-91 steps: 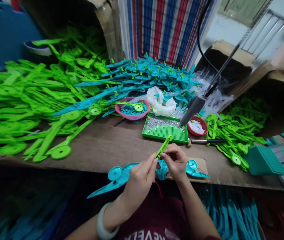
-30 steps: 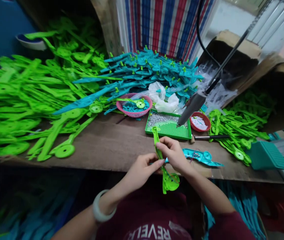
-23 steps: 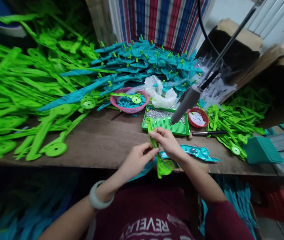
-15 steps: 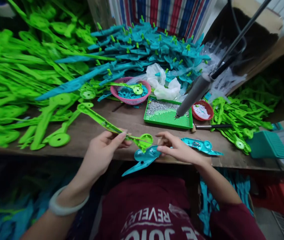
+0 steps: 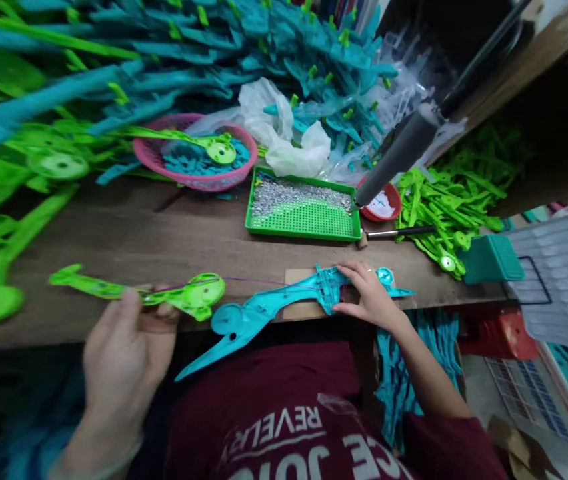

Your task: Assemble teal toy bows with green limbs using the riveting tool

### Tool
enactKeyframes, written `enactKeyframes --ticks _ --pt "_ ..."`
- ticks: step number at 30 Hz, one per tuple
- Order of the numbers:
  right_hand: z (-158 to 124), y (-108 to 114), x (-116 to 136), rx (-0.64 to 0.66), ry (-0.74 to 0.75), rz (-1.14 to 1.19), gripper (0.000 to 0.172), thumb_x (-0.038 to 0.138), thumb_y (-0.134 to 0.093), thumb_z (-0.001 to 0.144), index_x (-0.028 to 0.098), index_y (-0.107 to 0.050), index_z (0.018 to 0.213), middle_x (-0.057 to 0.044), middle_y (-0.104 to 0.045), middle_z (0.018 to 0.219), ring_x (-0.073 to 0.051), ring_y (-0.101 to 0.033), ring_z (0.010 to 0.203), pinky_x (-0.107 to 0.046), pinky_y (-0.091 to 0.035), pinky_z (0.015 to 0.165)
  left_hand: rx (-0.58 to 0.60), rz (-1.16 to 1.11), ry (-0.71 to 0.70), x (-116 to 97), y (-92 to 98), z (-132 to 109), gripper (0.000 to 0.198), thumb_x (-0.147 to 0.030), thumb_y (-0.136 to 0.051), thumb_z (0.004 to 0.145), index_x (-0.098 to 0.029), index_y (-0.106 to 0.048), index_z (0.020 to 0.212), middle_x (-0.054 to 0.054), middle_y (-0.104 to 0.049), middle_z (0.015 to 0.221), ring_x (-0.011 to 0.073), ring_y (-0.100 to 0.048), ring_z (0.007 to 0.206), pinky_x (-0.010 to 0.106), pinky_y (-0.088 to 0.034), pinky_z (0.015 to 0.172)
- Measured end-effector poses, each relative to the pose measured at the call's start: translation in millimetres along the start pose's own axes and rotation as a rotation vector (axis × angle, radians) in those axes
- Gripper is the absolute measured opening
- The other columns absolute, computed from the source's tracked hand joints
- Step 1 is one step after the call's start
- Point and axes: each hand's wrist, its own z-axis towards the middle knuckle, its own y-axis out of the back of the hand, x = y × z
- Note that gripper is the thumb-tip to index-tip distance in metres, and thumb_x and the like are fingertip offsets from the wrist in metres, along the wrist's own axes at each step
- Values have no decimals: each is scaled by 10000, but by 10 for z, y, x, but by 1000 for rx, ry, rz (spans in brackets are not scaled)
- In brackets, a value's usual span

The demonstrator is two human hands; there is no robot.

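Note:
My left hand [image 5: 127,340] grips a bright green plastic arm [image 5: 191,293] with a round disc end, thumb on top, just above the table's front edge. A thin dark cord [image 5: 249,279] stretches from that arm toward the blue piece. My right hand [image 5: 371,297] is closed around the middle of a long blue bow-shaped plastic part [image 5: 259,310], thumb at the near side and fingers over the far side. The blue part lies along the table edge, its pointed left end jutting over it. A flat brown piece [image 5: 297,275] shows beneath it. My right fingertips are partly hidden.
Behind stands a green perforated tray [image 5: 309,227] of small metal pieces, beside a pink basket [image 5: 189,179] and a red bowl [image 5: 381,215]. A hanging grey power screwdriver [image 5: 399,157] points down near the tray. Blue and green parts are heaped behind and at both sides.
My left hand has carried the green arm left, away from the blue part, drawing out the cord. My right hand has moved from near the green disc onto the blue part's middle. The view has shifted.

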Motion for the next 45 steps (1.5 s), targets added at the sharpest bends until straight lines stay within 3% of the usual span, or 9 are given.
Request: enactKeyframes --ticks 7,13,19,25,29,32,35,41,45 --pt "-154 116 -37 -168 144 -164 501 402 -665 915 223 -545 1368 -163 -641 1303 -318 -606 1214 -535 -500 1003 -24 5 -173 -42 -67 -5 271 -282 -820 731 -175 -581 663 0 -572 703 118 -498 706 150 -439 513" --pt "-81 -114 98 -189 191 -347 228 227 -594 968 152 -654 1174 -137 -729 1009 -239 -670 883 -376 -545 765 -62 59 -61 -40 -160 -62 139 -119 -634 836 -172 -588 716 8 -595 726 122 -540 674 150 -441 480" --pt "59 -287 190 -212 -1 55 152 201 -510 989 184 -652 938 -109 -721 944 -211 -671 895 -362 -566 809 -102 64 -14 -153 -225 -142 379 9 -391 942 -162 -536 637 6 -596 677 97 -559 633 133 -459 498" --pt "220 60 49 -237 -435 701 147 337 -656 873 209 -590 842 -1 -656 765 -124 -575 589 -263 -489 542 -82 -3 32 -111 -153 -86 374 -7 -407 952 -147 -579 651 2 -606 630 92 -543 552 143 -442 459" --pt "579 177 118 -450 -318 429 284 350 -645 880 220 -598 1128 -98 -661 1096 -203 -672 877 -368 -576 718 -14 -30 39 -18 -65 -19 253 -88 -572 920 -154 -613 679 -6 -637 621 86 -548 527 133 -450 458" --pt "827 61 339 -218 64 44 453 420 -647 914 192 -566 1297 -168 -591 1345 -297 -575 1229 -487 -518 987 51 -49 1 31 7 12 188 -161 -678 880 -149 -633 697 -1 -657 632 82 -552 523 137 -468 471" --pt "933 -116 485 118 312 -166 649 511 -675 901 104 -521 1382 -196 -641 1283 -331 -568 1181 -512 -473 1010 60 -54 -30 0 123 45 159 -206 -712 863 -138 -654 731 14 -674 659 77 -544 519 151 -492 498" --pt "704 -132 294 140 275 -320 355 366 -590 978 116 -633 1226 -150 -715 1004 -305 -606 1029 -476 -451 960 31 -41 -138 -151 440 42 260 -318 -868 725 -162 -666 775 -8 -684 685 63 -546 518 147 -505 520" --pt "599 38 407 103 232 -128 507 423 -665 931 153 -551 1344 -189 -655 1302 -352 -574 1216 -542 -456 1017 196 41 -66 -56 337 -98 416 -429 -943 615 -168 -690 818 13 -722 760 95 -609 560 197 -555 544"
